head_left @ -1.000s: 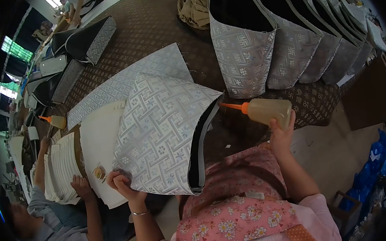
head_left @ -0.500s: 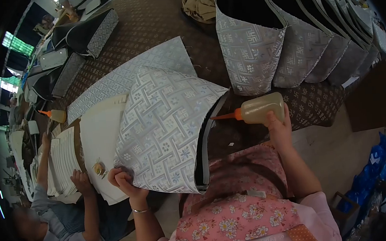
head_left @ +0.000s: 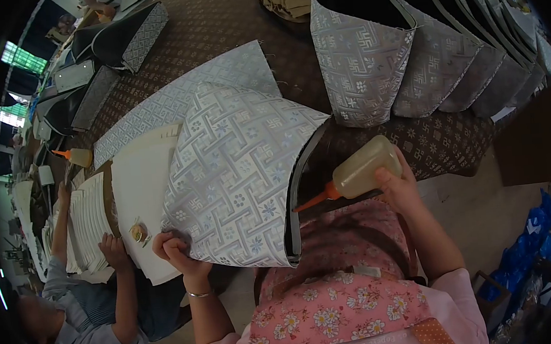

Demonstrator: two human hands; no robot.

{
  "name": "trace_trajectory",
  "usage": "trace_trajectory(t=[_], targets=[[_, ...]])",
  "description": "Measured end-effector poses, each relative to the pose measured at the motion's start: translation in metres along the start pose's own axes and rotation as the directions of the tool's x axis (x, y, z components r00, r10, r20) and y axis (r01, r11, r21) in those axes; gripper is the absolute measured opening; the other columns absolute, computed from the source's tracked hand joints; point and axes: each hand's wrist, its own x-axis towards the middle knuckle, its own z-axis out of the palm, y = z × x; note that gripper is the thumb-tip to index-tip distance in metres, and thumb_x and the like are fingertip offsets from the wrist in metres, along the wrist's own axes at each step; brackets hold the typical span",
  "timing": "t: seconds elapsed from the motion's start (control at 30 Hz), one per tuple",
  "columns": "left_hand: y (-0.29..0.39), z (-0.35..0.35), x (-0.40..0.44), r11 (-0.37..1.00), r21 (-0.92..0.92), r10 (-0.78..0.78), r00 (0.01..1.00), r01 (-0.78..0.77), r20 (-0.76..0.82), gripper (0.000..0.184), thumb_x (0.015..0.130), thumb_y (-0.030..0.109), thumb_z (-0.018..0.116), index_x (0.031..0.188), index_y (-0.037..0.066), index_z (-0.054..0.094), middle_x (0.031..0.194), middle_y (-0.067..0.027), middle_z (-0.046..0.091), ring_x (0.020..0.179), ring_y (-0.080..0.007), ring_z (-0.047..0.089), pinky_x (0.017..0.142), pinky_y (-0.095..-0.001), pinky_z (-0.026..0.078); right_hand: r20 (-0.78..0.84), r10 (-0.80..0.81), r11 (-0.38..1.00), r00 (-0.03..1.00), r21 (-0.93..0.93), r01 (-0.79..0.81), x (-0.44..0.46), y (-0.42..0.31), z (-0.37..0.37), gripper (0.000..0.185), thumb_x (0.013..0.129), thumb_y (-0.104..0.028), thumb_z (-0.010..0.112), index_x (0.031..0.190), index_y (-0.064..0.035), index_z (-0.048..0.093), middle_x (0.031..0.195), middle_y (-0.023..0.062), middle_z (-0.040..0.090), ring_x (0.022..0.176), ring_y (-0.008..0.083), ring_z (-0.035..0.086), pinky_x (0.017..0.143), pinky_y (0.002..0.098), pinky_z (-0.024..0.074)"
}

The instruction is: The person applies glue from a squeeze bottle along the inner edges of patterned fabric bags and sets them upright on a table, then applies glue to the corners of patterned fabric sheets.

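My right hand (head_left: 398, 182) is closed around a glue bottle (head_left: 367, 165) of yellowish fluid with an orange nozzle. The nozzle tip is at the dark open edge of a silver-grey patterned fabric piece (head_left: 237, 181), about midway to low on that edge. At the piece's lower left, my left hand (head_left: 179, 252) grips its edge, fingers curled over it. The piece is curved like a tapered sleeve with a dark lining. Behind it lies a flat sheet of similar patterned fabric (head_left: 235, 68).
Several finished-looking fabric shells (head_left: 361, 68) stand in a row at the back right. White panels (head_left: 141, 189) lie left of the piece. A co-worker (head_left: 92, 309) sits at left beside stacked white strips (head_left: 88, 219). Another orange-tipped bottle (head_left: 80, 157) stands farther back.
The glue bottle has tilted, and its nozzle tip has travelled down along the fabric piece's open edge. My left hand keeps its hold in nearly the same place.
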Motion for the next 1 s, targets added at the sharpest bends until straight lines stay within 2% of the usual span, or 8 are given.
trace_trajectory(t=[0.17,0.23,0.37,0.47,0.63,0.77,0.83,1.0], targets=[[-0.01,0.002,-0.007,0.999,0.031,-0.01,1.0,0.01,-0.019,0.046,0.066,0.019,0.075,0.078,0.01,0.032,0.101,-0.0064,0.034,0.088,-0.0166,0.039,0.075,-0.0261,0.035,0.083,0.085,0.996,0.993,0.032,-0.088,-0.014,-0.003,-0.005,0.077,0.073,-0.025,0.073,0.132,-0.0042,0.03,0.12,0.0102,0.047,0.113,0.0227,0.048,0.096,0.0378,0.0396],[-0.009,0.003,-0.006,0.999,0.036,-0.007,1.0,0.008,-0.024,0.043,0.069,0.018,0.072,0.077,0.011,0.031,0.102,-0.0054,0.034,0.089,-0.0154,0.038,0.074,-0.0245,0.035,0.164,0.069,0.992,0.984,0.096,-0.086,-0.023,-0.016,0.007,0.073,0.071,-0.025,0.076,0.127,-0.0032,0.035,0.113,0.0066,0.049,0.108,0.0168,0.048,0.092,0.0311,0.0395],[0.003,0.0,0.002,0.999,0.046,0.027,1.0,-0.027,-0.01,0.041,0.069,0.017,0.072,0.077,0.011,0.032,0.102,-0.0052,0.034,0.089,-0.0156,0.039,0.074,-0.0246,0.035,0.199,0.089,0.98,0.976,0.156,-0.121,-0.03,-0.02,0.01,0.071,0.069,-0.024,0.077,0.124,-0.0041,0.037,0.112,0.0066,0.049,0.107,0.0171,0.049,0.092,0.0313,0.0395],[0.003,0.0,0.002,0.999,0.045,0.026,1.0,-0.026,0.001,0.042,0.068,0.017,0.072,0.077,0.011,0.032,0.101,-0.0052,0.034,0.089,-0.0157,0.038,0.074,-0.0246,0.034,0.221,0.014,0.994,0.975,0.101,-0.037,-0.025,-0.016,0.007,0.068,0.069,-0.025,0.077,0.121,-0.0045,0.038,0.11,0.006,0.05,0.105,0.0159,0.049,0.09,0.0302,0.0401],[-0.004,-0.001,-0.005,0.999,0.05,-0.015,1.0,0.014,0.006,0.054,0.058,0.024,0.08,0.078,0.009,0.032,0.1,-0.0096,0.034,0.093,-0.0223,0.039,0.082,-0.0314,0.034,-0.029,-0.185,0.976,0.982,-0.126,0.18,-0.015,-0.009,0.014,0.07,0.068,-0.026,0.078,0.12,-0.0048,0.035,0.107,0.0057,0.049,0.101,0.0135,0.048,0.088,0.028,0.0404],[-0.006,-0.001,-0.007,0.998,0.06,-0.032,0.999,0.031,0.015,0.052,0.058,0.021,0.079,0.079,0.009,0.032,0.101,-0.0099,0.034,0.094,-0.0229,0.039,0.083,-0.0317,0.034,0.096,-0.108,0.982,0.989,-0.144,0.122,-0.02,-0.019,0.011,0.07,0.068,-0.025,0.078,0.119,-0.0049,0.036,0.107,0.0054,0.049,0.102,0.0139,0.049,0.088,0.0281,0.0404],[-0.003,0.0,-0.005,0.998,0.047,-0.047,0.999,0.046,0.003,0.052,0.058,0.019,0.078,0.079,0.009,0.032,0.101,-0.01,0.034,0.094,-0.0232,0.039,0.083,-0.0319,0.034,0.264,0.025,1.0,0.964,0.006,-0.028,-0.026,-0.022,0.01,0.07,0.068,-0.023,0.078,0.12,-0.0051,0.035,0.107,0.0054,0.05,0.103,0.0149,0.049,0.088,0.0289,0.0406],[0.002,-0.001,-0.001,0.999,0.042,-0.016,0.999,0.014,0.037,0.05,0.059,0.016,0.077,0.08,0.009,0.033,0.101,-0.01,0.033,0.095,-0.0242,0.038,0.084,-0.0319,0.034,0.112,0.005,0.986,0.994,0.164,-0.024,-0.03,-0.021,0.018,0.067,0.069,-0.021,0.077,0.121,-0.006,0.037,0.109,0.006,0.05,0.103,0.0168,0.05,0.09,0.0306,0.0412]])
